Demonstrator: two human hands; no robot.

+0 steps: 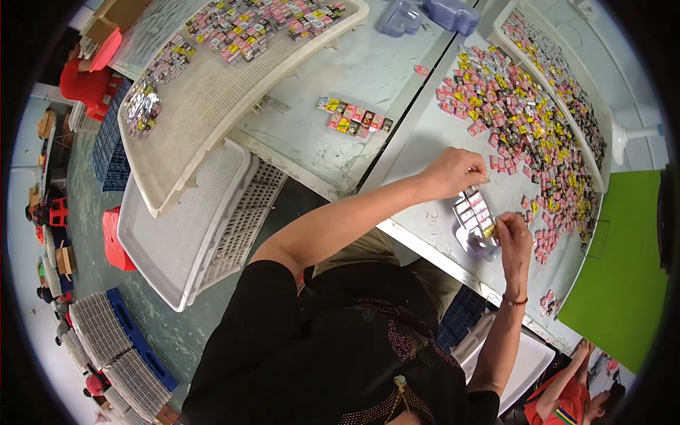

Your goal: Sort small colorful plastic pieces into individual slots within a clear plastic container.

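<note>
Close to the front edge of the white table, a clear plastic blister tray holds rows of small printed boxes, whose tops shine with glare. At the tray's far end is my left hand, fingers pinched together; whatever lies between the fingertips is too small to make out. My right hand is closed at the tray's right side, with thumb and fingers at the edge beside a yellow box. A large heap of loose small pink, yellow and black boxes spreads just beyond both hands.
A long cream tray full of small boxes borders the heap. Left of me, a cream mesh tray carries more boxes above a stacked white crate. A block of boxes and clear blister trays lie across the table seam.
</note>
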